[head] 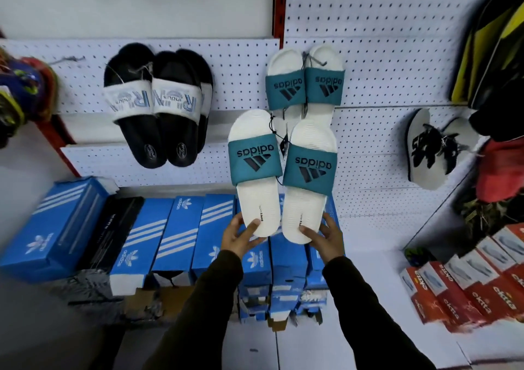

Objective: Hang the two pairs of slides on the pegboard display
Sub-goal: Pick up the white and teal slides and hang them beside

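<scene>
Two white slides with teal logo straps are held up in front of the white pegboard (pixel 391 57). My left hand (pixel 241 236) grips the heel of the left slide (pixel 255 171). My right hand (pixel 326 237) grips the heel of the right slide (pixel 307 176). A black string with tags joins the two near their toes. Above them a matching white and teal pair (pixel 304 86) hangs on a peg, toes up. To the left a black pair with white straps (pixel 157 105) hangs on the pegboard too.
Blue shoe boxes (pixel 181 233) stand in a row below the slides, with one black box among them. Red and white boxes (pixel 465 287) are stacked at the lower right. A white and black sneaker (pixel 431 148) hangs at the right. Dark bags fill the upper right corner.
</scene>
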